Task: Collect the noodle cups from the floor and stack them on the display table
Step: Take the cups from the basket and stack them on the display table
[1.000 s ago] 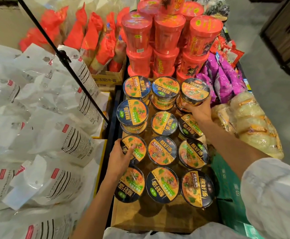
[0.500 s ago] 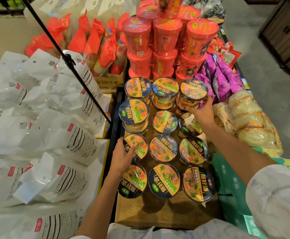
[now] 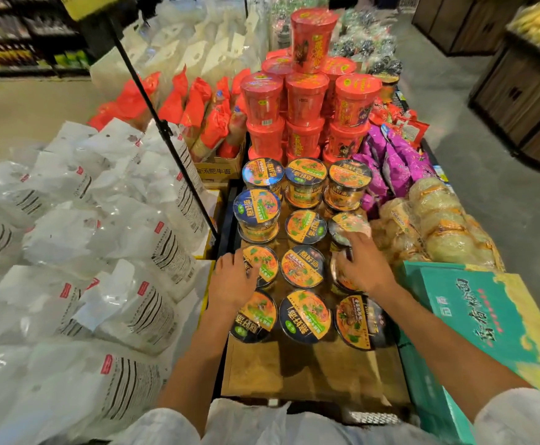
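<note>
Altogether twelve lids of round, dark-rimmed noodle cups with orange-and-green printed tops [image 3: 305, 314] show on the wooden display table [image 3: 310, 374], in four rows of three; the far ones sit raised on cups beneath, whose number I cannot tell. Behind them rises a stack of tall red plastic noodle tubs [image 3: 307, 97], at least nine visible. The left hand [image 3: 231, 282] rests with curled fingers against the left cup of the second row [image 3: 262, 263], gripping its rim. The right hand [image 3: 363, 268] lies over the right cup of that row [image 3: 342, 277], fingers spread and loosely bent; whether it grips is unclear. Half a second ago the right hand reached the far row; it has since drawn back nearer, while the left has stayed put. White plastic bags [image 3: 101, 239] lie left, a teal cardboard box [image 3: 487, 313] right.
</note>
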Available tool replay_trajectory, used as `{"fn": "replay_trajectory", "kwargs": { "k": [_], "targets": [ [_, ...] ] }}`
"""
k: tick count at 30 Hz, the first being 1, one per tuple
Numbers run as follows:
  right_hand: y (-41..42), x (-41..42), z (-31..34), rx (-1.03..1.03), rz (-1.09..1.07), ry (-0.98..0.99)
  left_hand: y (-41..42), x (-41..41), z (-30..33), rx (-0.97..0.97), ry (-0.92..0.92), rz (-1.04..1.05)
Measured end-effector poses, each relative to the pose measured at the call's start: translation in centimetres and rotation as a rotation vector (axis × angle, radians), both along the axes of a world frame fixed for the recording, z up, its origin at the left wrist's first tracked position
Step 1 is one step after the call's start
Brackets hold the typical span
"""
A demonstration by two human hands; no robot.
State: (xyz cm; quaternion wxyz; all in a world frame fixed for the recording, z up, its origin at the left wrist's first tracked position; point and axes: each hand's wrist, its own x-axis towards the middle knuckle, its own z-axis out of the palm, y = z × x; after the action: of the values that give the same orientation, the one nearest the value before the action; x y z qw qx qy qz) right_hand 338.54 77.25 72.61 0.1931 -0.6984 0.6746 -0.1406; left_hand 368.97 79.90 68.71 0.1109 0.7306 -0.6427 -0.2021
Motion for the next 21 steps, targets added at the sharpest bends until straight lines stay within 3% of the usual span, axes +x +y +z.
{"fn": "replay_trajectory", "kwargs": {
  "k": [5, 10, 16, 21],
  "targets": [
    [4.8, 2.1, 1.5, -0.042, 0.184, 0.055, 4.3, 0.5, 2.1, -0.023, -0.083, -0.061],
    [9.3, 4.4, 2.4, -0.057, 0.338, 0.073, 11.6, 1.2, 4.6, -0.031, -0.131, 0.008],
    [15.3, 7.8, 2.8, -0.08, 0.587, 0.1, 23.7, 1.7, 6.0, -0.112, -0.174, 0.211],
    [21.5, 10.5, 1.2, -0.028, 0.79, 0.116, 35.0, 1.5, 5.2, -0.054, -0.183, 0.431]
  ]
}}
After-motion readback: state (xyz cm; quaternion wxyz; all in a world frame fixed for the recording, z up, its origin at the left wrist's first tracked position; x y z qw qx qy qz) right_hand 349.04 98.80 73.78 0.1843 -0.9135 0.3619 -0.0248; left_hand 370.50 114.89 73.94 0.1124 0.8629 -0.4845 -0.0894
